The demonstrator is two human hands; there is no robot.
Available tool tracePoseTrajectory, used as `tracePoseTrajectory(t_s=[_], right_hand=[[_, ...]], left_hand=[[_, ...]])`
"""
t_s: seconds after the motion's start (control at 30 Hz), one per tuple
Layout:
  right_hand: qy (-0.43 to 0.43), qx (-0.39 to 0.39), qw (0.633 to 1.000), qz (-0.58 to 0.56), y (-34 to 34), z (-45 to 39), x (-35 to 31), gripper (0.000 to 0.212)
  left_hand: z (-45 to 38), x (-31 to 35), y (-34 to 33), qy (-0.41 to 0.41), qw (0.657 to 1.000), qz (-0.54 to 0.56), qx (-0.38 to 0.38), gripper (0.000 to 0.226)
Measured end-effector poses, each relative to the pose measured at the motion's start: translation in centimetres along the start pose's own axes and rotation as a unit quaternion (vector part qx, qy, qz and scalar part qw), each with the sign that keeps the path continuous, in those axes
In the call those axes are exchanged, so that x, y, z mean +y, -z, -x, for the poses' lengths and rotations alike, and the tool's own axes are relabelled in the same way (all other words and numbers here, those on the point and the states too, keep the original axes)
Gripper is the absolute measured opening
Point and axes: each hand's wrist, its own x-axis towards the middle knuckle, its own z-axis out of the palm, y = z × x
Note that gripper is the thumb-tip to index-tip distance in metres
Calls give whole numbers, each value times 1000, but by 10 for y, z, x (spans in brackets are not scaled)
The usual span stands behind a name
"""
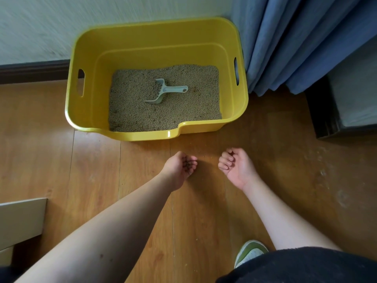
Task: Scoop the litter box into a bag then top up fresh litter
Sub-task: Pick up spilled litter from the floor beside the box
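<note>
Wooden plank flooring [255,160] fills the lower part of the view, meeting a pale wall [61,27] with a dark skirting board [32,70]. One yellow litter box [85,111] stands on the floor by that wall, just beside a blue curtain [295,41]. Brownish litter [183,111] covers its bottom, and a single pale grey-green scoop [163,91] lies on the litter near the middle. In front of the box, two bare hands hang above the planks, apart from each other. The left hand [180,167] is cupped palm-up around a few dark grains [186,165]. The right hand [236,166] has its fingers curled loosely inward, holding nothing. One green-and-white shoe [250,251] shows at the bottom edge.
</note>
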Motion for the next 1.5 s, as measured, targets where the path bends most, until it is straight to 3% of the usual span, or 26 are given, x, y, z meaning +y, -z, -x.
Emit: tracePoseTrajectory(t_s=[0.13, 0.33, 0.37, 0.4, 0.47, 0.5, 0.53, 0.7, 0.87, 0.9, 0.97, 1.0, 1.03, 1.1, 1.13, 1.2, 1.3, 1.5], right_hand=[[-3, -13, 1000, 25, 6, 4, -2, 29], [61, 122, 981, 134, 13, 3, -11, 36], [87, 161, 955, 233, 12, 3, -14, 36], [121, 198, 896, 378, 13, 3, -16, 34], [210, 209, 719, 629, 18, 1, -16, 25], [245, 189, 662, 683, 20, 0, -14, 25], [261, 170, 634, 707, 23, 0, -12, 26], [262, 166, 588, 747, 30, -7, -3, 25], [265, 157, 566, 765, 28, -10, -4, 18], [265, 149, 567, 765, 27, -9, -5, 18], [264, 130, 612, 734, 24, -6, -7, 17], [250, 127, 663, 694, 22, -5, -8, 16], [221, 132, 746, 614, 21, -5, -8, 16], [137, 128, 920, 343, 19, -2, -9, 10], [101, 108, 965, 216, 18, 1, -10, 11], [54, 59, 993, 87, 18, 4, -11, 31], [22, -7, 1000, 20, 15, 8, -9, 28], [-9, -46, 997, 63, 4, 4, -8, 24]], left_hand=[[-1, 0, -1, 1, 1000, -3, -8, 38], [-2, -3, -1, 8, 1000, -11, -14, 39], [-2, -4, -2, 9, 1000, -10, -13, 39], [-2, -5, -4, 10, 1000, -8, -13, 39], [-3, -5, -6, 12, 1000, -2, -14, 39], [-3, -5, -7, 13, 1000, -2, -15, 39], [-4, -5, -8, 13, 1000, -2, -15, 39], [-1, -6, -10, 13, 1000, 2, -23, 37], [2, -5, -12, 9, 1000, 4, -24, 36], [3, -5, -12, 8, 1000, 6, -24, 35], [3, -5, -11, 7, 1000, 9, -24, 35], [3, -4, -11, 6, 1000, 10, -24, 35], [3, -4, -11, 5, 1000, 10, -23, 35], [4, -4, -10, 3, 1000, 9, -19, 35], [4, -4, -9, 4, 1000, 9, -18, 35], [4, -4, -6, 4, 1000, 10, -17, 35], [3, -5, -4, 3, 1000, 9, -11, 34], [6, -4, -2, 1, 1000, 6, -7, 33]])
